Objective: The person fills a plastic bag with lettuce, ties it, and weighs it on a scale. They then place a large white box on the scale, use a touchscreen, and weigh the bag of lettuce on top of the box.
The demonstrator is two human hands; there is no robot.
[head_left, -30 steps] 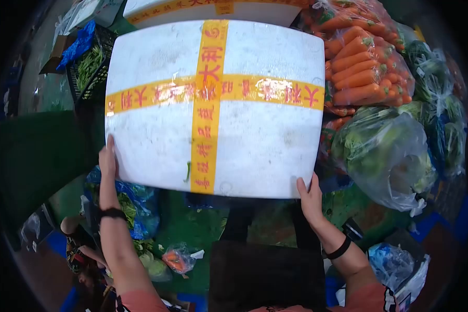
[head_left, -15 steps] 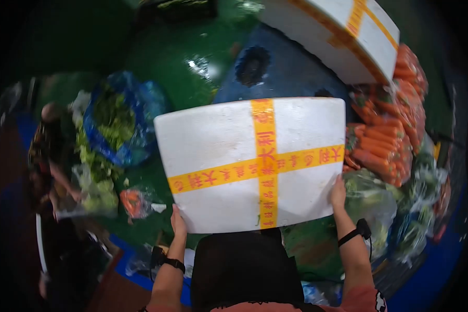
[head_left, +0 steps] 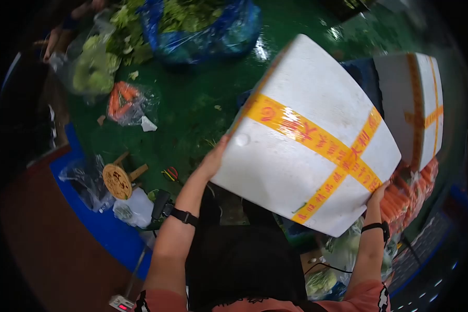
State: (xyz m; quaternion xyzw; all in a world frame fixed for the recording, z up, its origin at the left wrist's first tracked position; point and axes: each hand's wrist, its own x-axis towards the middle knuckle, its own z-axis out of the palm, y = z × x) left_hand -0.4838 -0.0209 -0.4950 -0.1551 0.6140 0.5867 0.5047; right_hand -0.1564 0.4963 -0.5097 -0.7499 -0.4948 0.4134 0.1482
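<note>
A large white foam box (head_left: 286, 171), crossed by yellow tape with red writing, is tilted in front of my body. My left hand (head_left: 213, 160) grips its left edge, with the fingertips hidden behind the side. At its lower right corner my right hand (head_left: 378, 196) has hold of the other end. Bagged carrots (head_left: 418, 190) lie just beyond my right hand. A second white foam box (head_left: 400, 93) stands behind the held one, taped in the same way.
A blue bag of leafy greens (head_left: 203, 47) sits at the back on the green floor. To the left are a clear bag of carrots (head_left: 124, 101), a bag of pale green vegetables (head_left: 93, 70), a wooden stool (head_left: 117, 182) and scissors (head_left: 170, 173). Another person's hand (head_left: 49, 49) shows far left.
The held box has turned clockwise and shifted right, its left side now raised. My view has swung, bringing the stool and scissors into sight. Both hands keep hold of the box.
</note>
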